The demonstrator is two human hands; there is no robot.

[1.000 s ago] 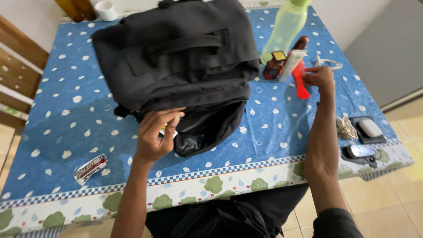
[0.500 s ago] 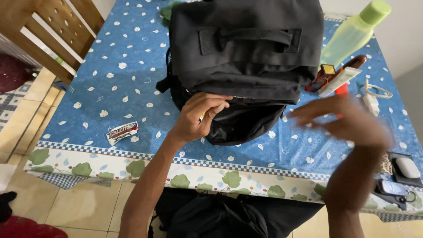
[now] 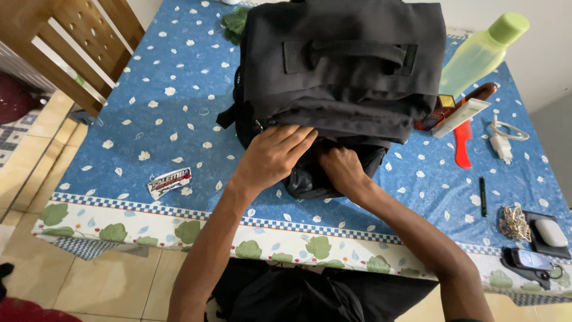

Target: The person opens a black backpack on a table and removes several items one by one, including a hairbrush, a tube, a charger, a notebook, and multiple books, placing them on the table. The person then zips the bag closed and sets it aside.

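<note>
Black backpack (image 3: 345, 65) lies mid-tabletop toward far edge, mouth facing near edge. Left hand (image 3: 275, 156) flat, fingers extended, pressing on flap at opening. Right hand (image 3: 341, 168) at pocket mouth, fingertips hidden inside; grip unclear

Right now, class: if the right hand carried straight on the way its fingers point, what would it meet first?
The right hand points into the black backpack's open pocket, so probably the pocket's dark lining; depth there is unclear.
</note>
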